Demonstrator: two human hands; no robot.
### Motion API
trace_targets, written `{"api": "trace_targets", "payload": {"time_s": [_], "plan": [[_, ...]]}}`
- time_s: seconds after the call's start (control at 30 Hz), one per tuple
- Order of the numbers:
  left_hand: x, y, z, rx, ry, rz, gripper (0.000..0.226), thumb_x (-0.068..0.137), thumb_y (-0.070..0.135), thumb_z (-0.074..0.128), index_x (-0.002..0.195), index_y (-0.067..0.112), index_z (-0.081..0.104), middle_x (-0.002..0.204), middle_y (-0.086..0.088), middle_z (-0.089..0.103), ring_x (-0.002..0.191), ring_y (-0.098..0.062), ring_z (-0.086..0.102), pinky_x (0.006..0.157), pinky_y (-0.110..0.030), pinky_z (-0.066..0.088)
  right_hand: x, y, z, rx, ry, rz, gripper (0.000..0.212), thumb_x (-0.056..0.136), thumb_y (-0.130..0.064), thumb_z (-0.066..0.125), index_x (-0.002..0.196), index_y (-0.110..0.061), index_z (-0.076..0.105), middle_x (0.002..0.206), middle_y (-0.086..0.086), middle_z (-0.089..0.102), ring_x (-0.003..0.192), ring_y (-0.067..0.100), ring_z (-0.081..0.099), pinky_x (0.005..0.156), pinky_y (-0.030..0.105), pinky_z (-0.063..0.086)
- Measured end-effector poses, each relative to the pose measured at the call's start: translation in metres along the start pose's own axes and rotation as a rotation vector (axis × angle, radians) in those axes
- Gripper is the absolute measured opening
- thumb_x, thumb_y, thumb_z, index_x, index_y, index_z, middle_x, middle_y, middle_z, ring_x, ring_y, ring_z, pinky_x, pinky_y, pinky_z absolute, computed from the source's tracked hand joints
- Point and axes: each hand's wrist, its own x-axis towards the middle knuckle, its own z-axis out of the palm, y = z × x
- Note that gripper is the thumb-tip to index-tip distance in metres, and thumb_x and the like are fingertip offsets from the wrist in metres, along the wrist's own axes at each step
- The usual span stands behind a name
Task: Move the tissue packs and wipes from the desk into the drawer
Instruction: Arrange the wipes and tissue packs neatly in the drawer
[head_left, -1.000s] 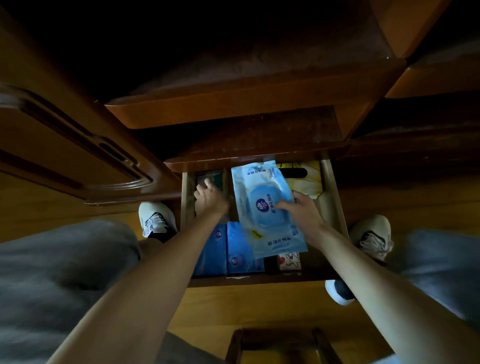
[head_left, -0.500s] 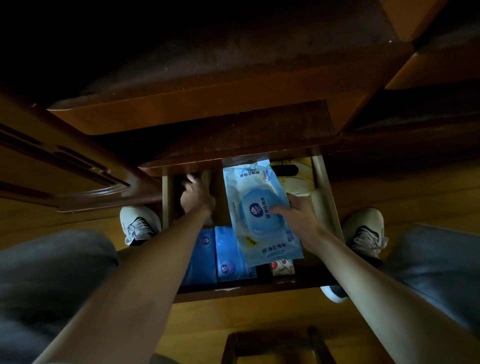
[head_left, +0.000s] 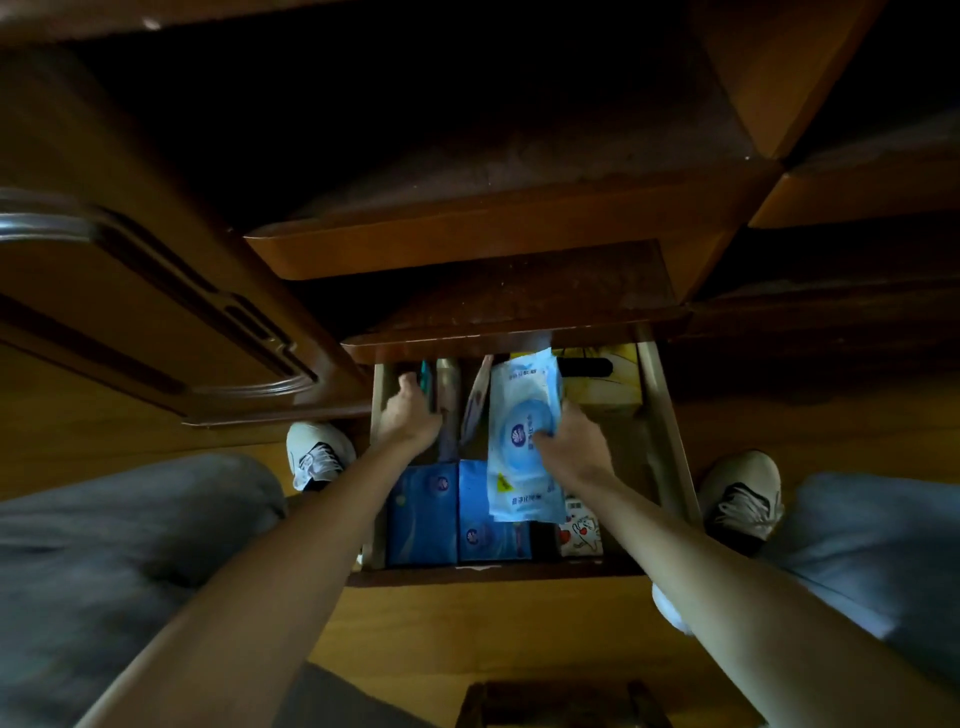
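The wooden drawer (head_left: 670, 441) stands pulled out below the desk edge. My right hand (head_left: 569, 447) grips a white and blue wipes pack (head_left: 522, 415), tilted on its edge in the drawer's middle. My left hand (head_left: 410, 415) reaches into the back left of the drawer, fingers curled on a dark teal item (head_left: 426, 376) that is mostly hidden. Two blue tissue packs (head_left: 423, 514) (head_left: 491, 535) lie side by side at the drawer's front. A small cartoon-printed pack (head_left: 579, 532) sits at the front right.
A yellow box (head_left: 608, 387) with a dark slot fills the drawer's back right. A flat sachet (head_left: 475, 400) leans between my hands. The desk top overhangs the drawer's rear. My knees and white shoes (head_left: 319, 454) flank the drawer; a cabinet door stands at left.
My right hand has turned the wipes pack from flat to more upright and pushed it deeper into the drawer. My left hand has reached further toward the back left corner.
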Motion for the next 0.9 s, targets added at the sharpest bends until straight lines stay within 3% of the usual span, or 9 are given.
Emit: {"api": "trace_targets", "payload": {"time_s": [0.1,0.17,0.23,0.33,0.43,0.5,0.63,0.73,0.9], "plan": [[-0.001,0.005,0.009,-0.04,-0.06,0.035,0.069,0.09,0.034,0.064,0.147,0.016,0.03,0.131,-0.016,0.059,0.111,-0.033,0.061,0.082,-0.035,0.046,0.003,-0.016,0.015,-0.208,0.025,-0.045,0.028,0.097,-0.029,0.06,0.118,-0.013,0.051,0.089,0.0,0.065,0.074,0.018,0.066,0.053,0.031,0.05],[0.004,0.007,0.016,-0.074,-0.075,-0.002,0.073,0.088,0.042,0.065,0.146,0.014,0.03,0.134,-0.016,0.056,0.11,-0.031,0.059,0.081,-0.034,0.045,0.006,-0.025,0.021,-0.206,0.029,-0.032,0.026,0.097,-0.031,0.062,0.113,-0.013,0.054,0.093,0.004,0.068,0.081,0.022,0.069,0.062,0.035,0.056],[0.012,0.011,0.021,-0.119,-0.09,-0.099,0.089,0.082,0.043,0.071,0.151,0.014,0.023,0.142,-0.017,0.047,0.122,-0.034,0.053,0.091,-0.038,0.047,0.009,-0.03,0.023,-0.179,0.045,-0.036,0.024,0.095,-0.032,0.064,0.109,-0.015,0.056,0.095,0.004,0.07,0.084,0.023,0.072,0.069,0.039,0.061],[0.023,0.015,0.028,-0.123,-0.154,-0.171,0.101,0.077,0.048,0.073,0.152,0.013,0.015,0.143,-0.019,0.042,0.124,-0.039,0.05,0.094,-0.044,0.049,0.014,-0.029,0.02,-0.238,0.119,-0.077,0.021,0.094,-0.032,0.064,0.108,-0.018,0.056,0.089,0.001,0.069,0.079,0.021,0.071,0.067,0.04,0.061],[0.032,0.019,0.041,-0.036,-0.216,-0.106,0.102,0.082,0.044,0.071,0.153,0.01,0.007,0.14,-0.021,0.046,0.122,-0.04,0.052,0.092,-0.044,0.049,0.02,-0.027,0.018,-0.267,0.158,-0.12,0.024,0.097,-0.033,0.061,0.116,-0.019,0.055,0.09,0.001,0.069,0.075,0.019,0.071,0.064,0.038,0.062],[0.036,0.021,0.048,0.057,-0.181,-0.063,0.095,0.087,0.038,0.067,0.155,0.01,0.006,0.137,-0.02,0.052,0.121,-0.04,0.055,0.09,-0.044,0.048,0.024,-0.03,0.022,-0.228,0.165,-0.111,0.026,0.098,-0.03,0.06,0.119,-0.015,0.056,0.088,0.002,0.068,0.076,0.02,0.071,0.064,0.039,0.061],[0.041,0.016,0.037,0.181,-0.029,-0.045,0.085,0.087,0.034,0.069,0.151,0.019,0.016,0.122,-0.013,0.061,0.106,-0.034,0.064,0.067,-0.037,0.046,0.038,-0.039,0.038,-0.185,0.247,-0.104,0.025,0.101,-0.023,0.057,0.121,-0.008,0.057,0.081,0.0,0.06,0.07,0.017,0.063,0.056,0.03,0.05],[0.039,0.004,0.026,0.293,0.053,-0.023,0.079,0.088,0.032,0.066,0.149,0.019,0.018,0.114,-0.012,0.065,0.1,-0.036,0.066,0.067,-0.037,0.047,0.047,-0.048,0.052,-0.181,0.285,-0.133,0.029,0.103,-0.02,0.054,0.129,-0.008,0.056,0.085,0.002,0.063,0.07,0.014,0.059,0.053,0.021,0.039],[0.031,0.001,0.029,0.445,0.071,0.04,0.081,0.094,0.023,0.06,0.156,0.012,0.008,0.122,-0.013,0.061,0.1,-0.033,0.067,0.073,-0.039,0.051,0.064,-0.067,0.083,-0.005,0.226,-0.082,0.041,0.101,-0.016,0.055,0.141,-0.011,0.05,0.116,0.016,0.07,0.102,0.031,0.069,0.073,0.035,0.049]]}}
